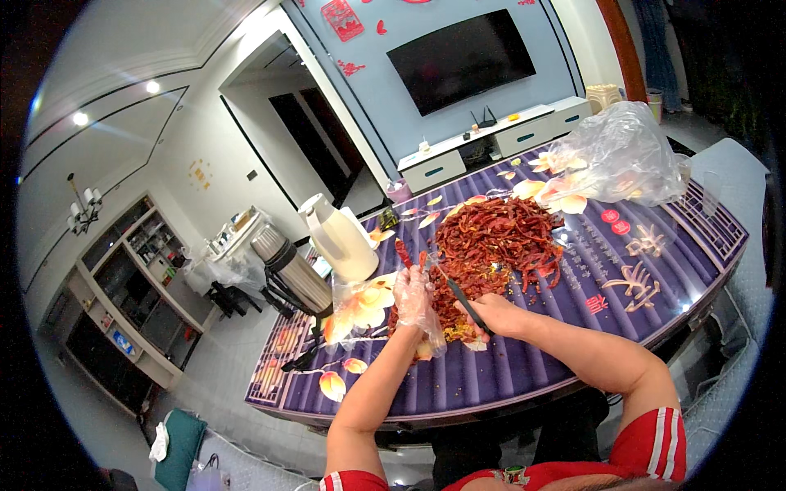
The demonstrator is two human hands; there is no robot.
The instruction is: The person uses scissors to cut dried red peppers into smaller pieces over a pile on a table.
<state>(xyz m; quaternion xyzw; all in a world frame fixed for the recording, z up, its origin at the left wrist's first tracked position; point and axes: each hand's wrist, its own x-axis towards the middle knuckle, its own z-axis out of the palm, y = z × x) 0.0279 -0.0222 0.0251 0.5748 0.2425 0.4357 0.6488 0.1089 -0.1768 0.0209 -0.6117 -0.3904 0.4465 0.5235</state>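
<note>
My left hand (413, 294), in a clear plastic glove, holds a dried red chili pepper (403, 253) whose tip sticks up past the fingers. My right hand (496, 315) is bare and closed around the black handles of scissors (462, 297). The blades point up and left, close to the gloved fingers. Beyond the hands lies a large heap of dried red chilies (491, 236). Smaller cut chili pieces (473, 283) and yellow seeds (457, 333) lie between and under the hands on the purple floral tablecloth (491, 380).
To the left stand a steel thermos (291, 270) and a cream vacuum jug (341, 239). A clear plastic bag (626, 153) covers the table's far right part. A black strap-like item (301, 361) lies near the left edge. A TV cabinet (433, 170) stands behind the table.
</note>
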